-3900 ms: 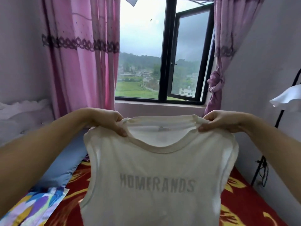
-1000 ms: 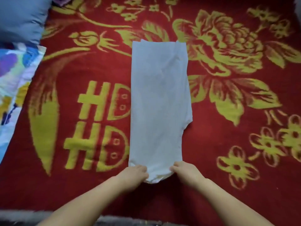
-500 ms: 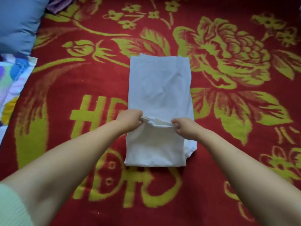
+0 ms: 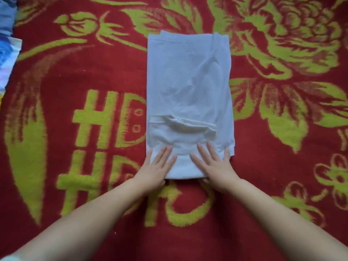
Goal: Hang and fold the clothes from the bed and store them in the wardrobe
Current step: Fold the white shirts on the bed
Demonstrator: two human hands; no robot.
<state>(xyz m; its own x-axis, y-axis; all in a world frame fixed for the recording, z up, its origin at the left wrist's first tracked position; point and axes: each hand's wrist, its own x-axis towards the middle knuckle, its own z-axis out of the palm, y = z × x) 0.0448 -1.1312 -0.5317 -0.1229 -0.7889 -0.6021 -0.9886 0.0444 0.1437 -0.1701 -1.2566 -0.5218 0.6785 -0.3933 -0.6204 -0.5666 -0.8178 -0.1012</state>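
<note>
While the fingers (image 4: pixel 202 150) of both hands are laid out straight and spread, nothing is being gripped: the near end of the white shirt (image 4: pixel 188 81) is simply pressed flat under them. The left hand (image 4: pixel 157 166) is set on the near left corner of the shirt, the right hand (image 4: pixel 213 164) on the near right corner, and the near folded edge is held down between the two palms. Neither hand is placed closer to the cloth than the other; both are touching it at the same end.

From the hands outward, the shirt is seen as a narrow folded strip on the red and yellow-green bedspread (image 4: pixel 75 72). Its long axis is run straight away from the person, so the far end lies directly ahead of the fingertips. A short flap, with the collar edge (image 4: pixel 188 124) showing, has been turned over the near part and lies just beyond the fingertips.

It is judged that the crease is being smoothed and that one more fold along the long axis is called for, either end being brought over the other, before the shirt can be carried to the wardrobe, which is not in view. A blue pillow (image 4: pixel 6 14) and a patterned cloth (image 4: pixel 8 59) are glimpsed at the left edge, well apart from the shirt.
</note>
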